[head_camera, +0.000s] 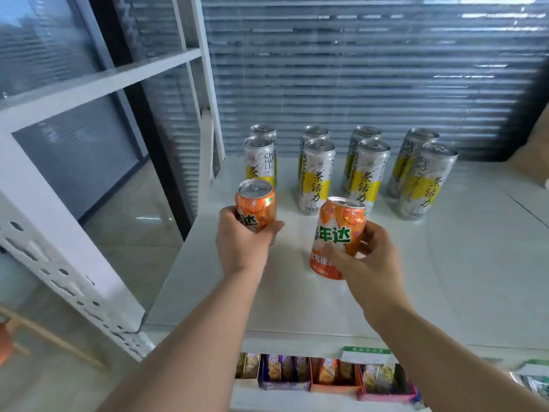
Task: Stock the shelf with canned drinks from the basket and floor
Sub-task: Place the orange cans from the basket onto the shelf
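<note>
Two orange cans are out over the shelf (445,278), one in each hand. The left orange can (256,208) stands upright in the left hand (240,242), fingers wrapped round its lower half and the pull-tab top showing, just near of the leftmost tall can. The right orange can (337,233) sits a little nearer and to the right, tipped slightly with its top leaning away. The right hand (365,260) grasps it from the right side, thumb across the front under the green lettering. Whether either can's base touches the shelf, I cannot tell. Behind them, at the far part of the white shelf, the tall silver-and-yellow cans (316,176) stand upright, eight of them in four columns of two, front and back, with gaps between the columns. The near half of the shelf around the hands is bare white board. On the shelf's near edge hangs a green and white label (365,353), and below it snack boxes (332,376) sit side by side in a row. A white perforated upright post (59,263) runs down the left, and grey blinds (356,69) fill the far side.
</note>
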Available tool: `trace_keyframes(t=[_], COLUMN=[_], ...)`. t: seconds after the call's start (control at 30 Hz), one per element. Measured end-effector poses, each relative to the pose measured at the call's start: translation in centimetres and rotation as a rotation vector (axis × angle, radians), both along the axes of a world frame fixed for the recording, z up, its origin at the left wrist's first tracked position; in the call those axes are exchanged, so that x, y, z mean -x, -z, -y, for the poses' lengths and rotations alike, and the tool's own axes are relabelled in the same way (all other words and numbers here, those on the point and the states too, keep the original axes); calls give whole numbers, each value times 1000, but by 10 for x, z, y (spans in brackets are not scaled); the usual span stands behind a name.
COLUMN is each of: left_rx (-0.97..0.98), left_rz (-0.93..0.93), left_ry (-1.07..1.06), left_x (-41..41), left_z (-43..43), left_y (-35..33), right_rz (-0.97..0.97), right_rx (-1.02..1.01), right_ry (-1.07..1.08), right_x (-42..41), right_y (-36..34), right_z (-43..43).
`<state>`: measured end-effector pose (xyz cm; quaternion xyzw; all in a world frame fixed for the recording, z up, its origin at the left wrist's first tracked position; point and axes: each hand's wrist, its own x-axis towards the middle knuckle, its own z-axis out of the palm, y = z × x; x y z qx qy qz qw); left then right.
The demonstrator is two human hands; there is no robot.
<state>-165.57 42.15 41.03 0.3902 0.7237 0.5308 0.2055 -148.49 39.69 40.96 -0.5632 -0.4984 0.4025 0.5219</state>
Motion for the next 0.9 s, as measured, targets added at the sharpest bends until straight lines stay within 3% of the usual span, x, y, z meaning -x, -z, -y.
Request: trace_keyframes(t=[0.27, 0.6, 0.9], left_rx=[29, -42, -25], left_rz=[-95, -182, -160], left_ry=[85, -39, 34], left_x=[8, 3, 12], left_z=[-9, -24, -24], left_y=[16, 21, 26], right_rz=[55, 19, 12], right_rx=[-48, -74, -9], right_ry=[-50, -132, -200], right_x=[-2, 10, 11], right_y=[9, 19, 18], right_z=[-11, -22, -29])
